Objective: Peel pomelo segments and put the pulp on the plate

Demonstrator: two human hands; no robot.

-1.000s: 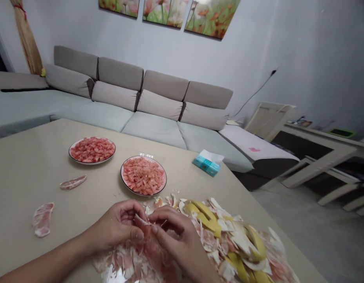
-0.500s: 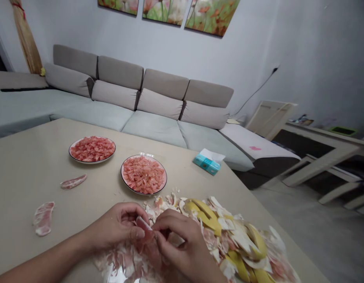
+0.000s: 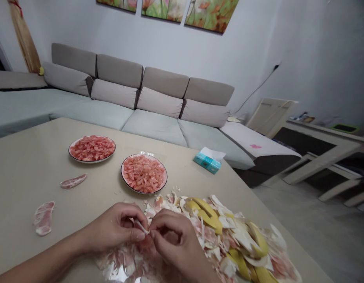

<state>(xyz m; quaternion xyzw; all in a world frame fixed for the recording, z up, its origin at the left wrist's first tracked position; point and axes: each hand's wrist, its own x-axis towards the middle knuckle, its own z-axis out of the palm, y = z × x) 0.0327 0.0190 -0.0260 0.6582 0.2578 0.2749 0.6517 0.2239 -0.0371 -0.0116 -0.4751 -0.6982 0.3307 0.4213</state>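
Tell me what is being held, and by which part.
A fruit piece: the left hand pinches it by its pale edge; the right hand is at one end, its grip unclear.

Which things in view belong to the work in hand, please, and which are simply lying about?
Work in hand:
- fruit piece between left hand and right hand
- two segments
- two plates of pink pulp
- peel heap

Apparently lying about:
- tissue pack
- sofa cushions
- pink scrap

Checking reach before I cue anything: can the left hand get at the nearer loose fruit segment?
Probably yes: nothing stands between the left hand and the nearer segment, though that hand is pinching a pale strip.
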